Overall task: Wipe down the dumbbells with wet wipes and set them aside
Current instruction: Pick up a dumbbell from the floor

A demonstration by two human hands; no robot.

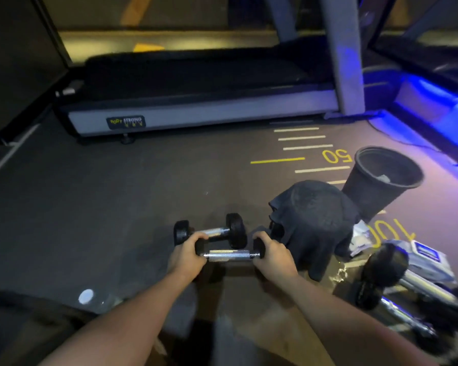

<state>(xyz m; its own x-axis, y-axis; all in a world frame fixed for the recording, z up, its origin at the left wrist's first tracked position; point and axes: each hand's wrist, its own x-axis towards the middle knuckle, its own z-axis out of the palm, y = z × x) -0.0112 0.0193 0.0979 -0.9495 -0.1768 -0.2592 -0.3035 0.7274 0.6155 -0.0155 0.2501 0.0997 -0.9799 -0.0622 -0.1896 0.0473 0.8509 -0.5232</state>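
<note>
A small dumbbell (229, 255) with black ends and a chrome bar is held level just above the floor. My left hand (187, 256) grips its left end and my right hand (273, 253) grips its right end. Directly behind it a second small dumbbell (214, 231) lies on the dark floor. At the right, two larger dumbbells (384, 270) with chrome bars lie side by side. A blue and white pack of wet wipes (428, 257) rests beyond them, next to crumpled white wipes (360, 240).
A dark cloth (317, 220) covers a rounded object right of my hands. Behind it stands a black bin (381, 180) with something pale inside. A treadmill (196, 101) spans the back. Floor markings read 50 and 100. A clear bottle with a white cap (86, 296) lies at lower left.
</note>
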